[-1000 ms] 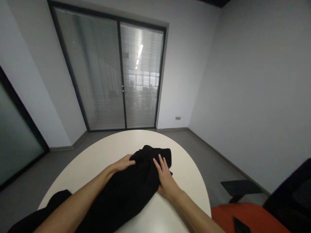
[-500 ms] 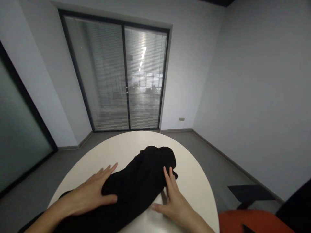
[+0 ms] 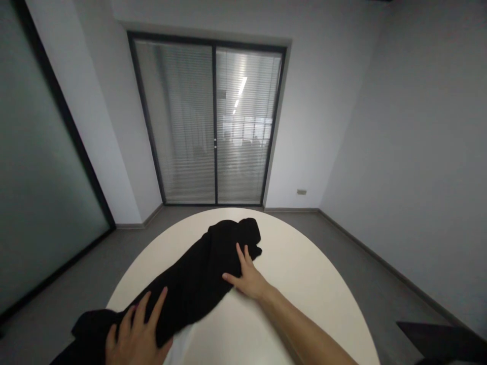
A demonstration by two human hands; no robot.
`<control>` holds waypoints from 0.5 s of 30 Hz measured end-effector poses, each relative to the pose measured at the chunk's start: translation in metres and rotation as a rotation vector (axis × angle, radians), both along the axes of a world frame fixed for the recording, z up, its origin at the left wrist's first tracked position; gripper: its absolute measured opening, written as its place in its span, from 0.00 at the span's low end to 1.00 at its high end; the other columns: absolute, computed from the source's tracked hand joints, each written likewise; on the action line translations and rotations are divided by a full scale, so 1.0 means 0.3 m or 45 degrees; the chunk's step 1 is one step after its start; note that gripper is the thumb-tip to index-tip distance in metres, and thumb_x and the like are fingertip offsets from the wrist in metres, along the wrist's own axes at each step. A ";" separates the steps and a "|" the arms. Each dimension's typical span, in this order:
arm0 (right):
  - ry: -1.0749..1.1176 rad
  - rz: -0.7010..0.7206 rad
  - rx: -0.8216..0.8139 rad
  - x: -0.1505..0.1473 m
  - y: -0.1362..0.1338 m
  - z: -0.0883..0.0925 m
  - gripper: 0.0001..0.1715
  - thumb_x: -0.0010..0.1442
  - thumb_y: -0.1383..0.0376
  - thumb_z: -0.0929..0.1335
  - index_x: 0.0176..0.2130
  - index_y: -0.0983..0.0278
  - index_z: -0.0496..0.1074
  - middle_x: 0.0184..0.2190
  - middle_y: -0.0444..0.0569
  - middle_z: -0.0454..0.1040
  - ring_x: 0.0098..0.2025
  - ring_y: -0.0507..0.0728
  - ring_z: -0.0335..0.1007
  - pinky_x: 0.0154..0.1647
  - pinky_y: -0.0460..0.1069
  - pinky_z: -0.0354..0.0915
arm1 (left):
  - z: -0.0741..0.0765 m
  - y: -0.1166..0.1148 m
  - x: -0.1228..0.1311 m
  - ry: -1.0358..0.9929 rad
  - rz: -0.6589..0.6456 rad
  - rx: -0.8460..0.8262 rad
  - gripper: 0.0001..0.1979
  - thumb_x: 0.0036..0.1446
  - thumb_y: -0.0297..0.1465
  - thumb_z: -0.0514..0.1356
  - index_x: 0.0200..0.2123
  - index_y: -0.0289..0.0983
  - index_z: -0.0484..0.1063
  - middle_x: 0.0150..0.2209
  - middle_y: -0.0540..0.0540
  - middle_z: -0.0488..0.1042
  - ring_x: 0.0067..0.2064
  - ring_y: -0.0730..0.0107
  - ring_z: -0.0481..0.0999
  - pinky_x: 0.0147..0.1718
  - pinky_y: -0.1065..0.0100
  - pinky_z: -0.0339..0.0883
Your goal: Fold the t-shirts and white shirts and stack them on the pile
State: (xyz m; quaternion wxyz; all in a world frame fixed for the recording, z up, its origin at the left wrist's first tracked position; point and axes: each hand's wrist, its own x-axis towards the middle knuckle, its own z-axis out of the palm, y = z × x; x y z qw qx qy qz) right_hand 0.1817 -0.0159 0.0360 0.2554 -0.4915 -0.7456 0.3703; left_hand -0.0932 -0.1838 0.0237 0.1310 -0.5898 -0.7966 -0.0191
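Observation:
A black cloth [image 3: 198, 274] lies bunched in a long diagonal strip, from the lower left up to the middle of a round cream table [image 3: 297, 284]. Its lower left end reaches past the table's edge. My left hand [image 3: 139, 329] rests on the lower part of the cloth, fingers spread. Farther up, my right hand [image 3: 247, 276] touches the cloth's right edge near its far end, with fingers apart. Neither hand grips the fabric. What kind of cloth item it is, I cannot tell.
Beyond the table stand glass doors [image 3: 215, 121] with blinds, in a dark frame. A frosted glass panel [image 3: 45, 167] is on the left. Part of a dark chair [image 3: 441, 339] shows at the lower right, beside the table.
My left hand has moved back toward me along the cloth. My right hand has shifted onto the cloth's edge. The view has turned left, and the orange seat is out of sight.

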 end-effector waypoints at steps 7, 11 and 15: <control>-0.030 0.061 0.219 0.108 0.079 0.010 0.35 0.60 0.50 0.68 0.62 0.62 0.68 0.67 0.57 0.62 0.67 0.66 0.57 0.69 0.61 0.51 | 0.060 0.235 -0.156 0.078 0.172 0.081 0.36 0.62 0.46 0.52 0.70 0.40 0.54 0.64 0.29 0.60 0.55 0.36 0.68 0.50 0.41 0.59; -0.111 -0.496 0.356 0.569 -0.121 0.013 0.27 0.63 0.47 0.62 0.47 0.62 0.77 0.48 0.56 0.78 0.51 0.64 0.74 0.55 0.57 0.67 | 0.076 0.327 -0.216 0.046 0.212 0.061 0.36 0.65 0.49 0.45 0.70 0.37 0.53 0.62 0.28 0.62 0.54 0.34 0.68 0.49 0.42 0.60; -0.132 -1.508 0.295 1.094 -0.411 -0.137 0.31 0.56 0.40 0.60 0.36 0.59 0.77 0.33 0.60 0.79 0.37 0.70 0.78 0.36 0.61 0.72 | 0.086 0.350 -0.202 0.029 0.245 0.021 0.36 0.66 0.50 0.40 0.71 0.38 0.49 0.61 0.31 0.65 0.55 0.35 0.67 0.50 0.43 0.58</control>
